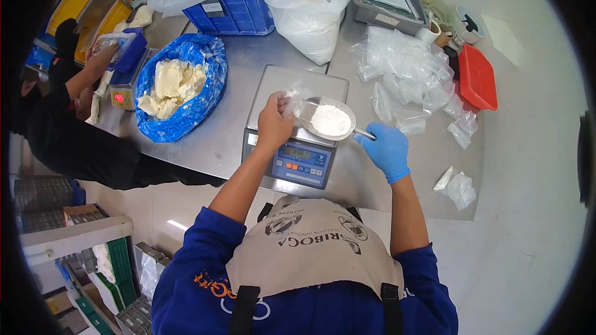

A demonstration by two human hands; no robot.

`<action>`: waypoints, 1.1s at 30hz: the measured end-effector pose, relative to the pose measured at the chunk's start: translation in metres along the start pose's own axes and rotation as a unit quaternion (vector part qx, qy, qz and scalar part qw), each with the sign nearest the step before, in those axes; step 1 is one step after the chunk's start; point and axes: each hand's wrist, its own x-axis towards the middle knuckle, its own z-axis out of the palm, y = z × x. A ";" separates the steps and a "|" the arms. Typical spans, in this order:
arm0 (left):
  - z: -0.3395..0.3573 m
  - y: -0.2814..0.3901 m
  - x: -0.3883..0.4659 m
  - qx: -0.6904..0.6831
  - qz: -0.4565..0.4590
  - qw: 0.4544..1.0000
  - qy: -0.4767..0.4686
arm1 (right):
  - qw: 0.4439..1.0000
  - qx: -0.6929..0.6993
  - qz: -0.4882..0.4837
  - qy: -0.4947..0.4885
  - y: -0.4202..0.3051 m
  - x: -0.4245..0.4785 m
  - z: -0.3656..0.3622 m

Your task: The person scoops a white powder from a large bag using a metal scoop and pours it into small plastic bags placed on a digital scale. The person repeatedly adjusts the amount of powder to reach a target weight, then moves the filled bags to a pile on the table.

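My left hand (275, 120) is bare and pinches a small clear plastic bag (298, 97) over the steel pan of a digital scale (300, 160). My right hand (384, 151), in a blue glove, grips the handle of a metal scoop (353, 118). White powder (331, 120) lies in the scoop, whose front end is at the bag's mouth. The scale's display is lit. Beyond the scale stands a large clear bag of white powder (311, 23). A pale yellow, dough-like or fatty mass (174, 83) sits in a blue plastic bag (216, 60) to the left.
A pile of clear plastic bags (402, 72) lies on the steel table (363, 186) at right, near a red tray (477, 79). A blue crate (233, 9) and a grey bin (389, 16) stand at the back. At left, a co-worker handles something at another scale (122, 95).
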 end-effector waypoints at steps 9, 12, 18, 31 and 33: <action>0.000 -0.011 0.002 -0.130 -0.030 0.991 -0.019 | 1.000 0.015 0.002 -0.013 -0.004 0.006 0.008; -0.001 -0.001 -0.001 -0.140 -0.044 0.989 -0.032 | 1.000 0.012 0.000 -0.014 -0.003 0.005 0.007; -0.001 0.004 0.002 -0.132 -0.037 0.990 -0.039 | 0.999 0.042 0.004 0.009 0.000 0.005 0.010; -0.042 0.002 0.002 -0.220 -0.010 0.972 0.076 | 0.943 0.319 0.083 0.045 0.067 -0.060 -0.001; -0.045 0.005 0.007 -0.213 0.002 0.973 0.085 | 0.945 0.310 0.090 0.048 0.063 -0.059 -0.004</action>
